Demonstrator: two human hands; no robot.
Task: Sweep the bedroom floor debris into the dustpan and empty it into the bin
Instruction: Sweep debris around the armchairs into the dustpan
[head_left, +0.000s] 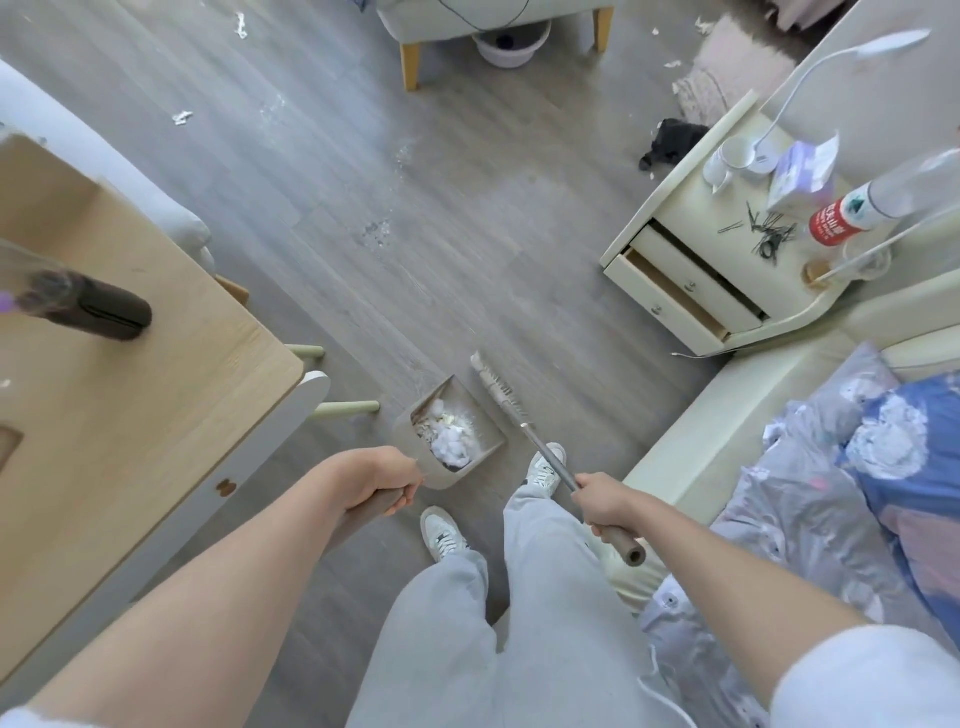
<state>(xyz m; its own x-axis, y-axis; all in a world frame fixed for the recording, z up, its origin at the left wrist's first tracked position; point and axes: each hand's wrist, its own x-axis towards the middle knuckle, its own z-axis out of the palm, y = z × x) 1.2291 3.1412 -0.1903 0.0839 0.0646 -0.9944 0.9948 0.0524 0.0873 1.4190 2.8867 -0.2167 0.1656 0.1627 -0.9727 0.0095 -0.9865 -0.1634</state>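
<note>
My left hand (382, 480) grips the handle of a beige dustpan (480, 413) that sits on the grey floor in front of my feet. White fluff and scraps lie inside the pan. My right hand (605, 501) grips the brown-capped metal handle of a broom (498, 387), whose bristle head rests on the floor just right of the pan. White paper scraps (182, 118) and dusty debris (376, 234) are scattered on the floor farther ahead. No bin that I can name for sure is in view.
A wooden table (130, 415) stands at my left with a dark case on it. A cream nightstand (727, 249) with an open drawer is at the right, beside the bed (831, 467). A chair with a basin (511, 44) under it stands ahead.
</note>
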